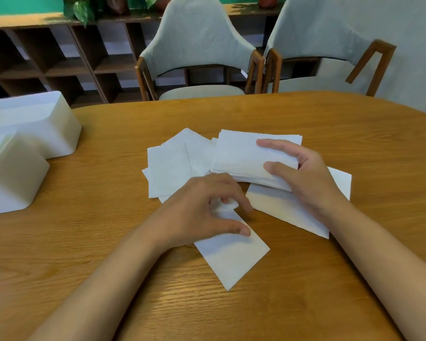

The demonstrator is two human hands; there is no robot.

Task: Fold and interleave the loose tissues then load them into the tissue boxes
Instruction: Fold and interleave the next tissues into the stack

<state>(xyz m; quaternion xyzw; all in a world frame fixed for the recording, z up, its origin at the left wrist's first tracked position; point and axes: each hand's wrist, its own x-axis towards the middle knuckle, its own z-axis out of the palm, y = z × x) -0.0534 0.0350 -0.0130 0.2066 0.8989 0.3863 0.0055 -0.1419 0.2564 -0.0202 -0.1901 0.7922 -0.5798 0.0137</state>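
Leftward, 2 white tissue boxes [32, 124], insides hidden.

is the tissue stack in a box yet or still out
Out: the right hand grips the stack; both boxes sit apart at left.

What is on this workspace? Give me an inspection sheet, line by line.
Surface: wooden table, grain visible.
Job's things: stack of folded tissues mid-table; loose tissues fanned to its left; single tissue nearest the person; another tissue beneath the stack; far tissue box and near tissue box at the left edge.
Clutter: nothing seen.
Hands: left hand pinches the single tissue; right hand grips the stack.
Cables: nothing seen.
Surroundings: grey chair and second chair across the table; cubby shelf and plants behind.
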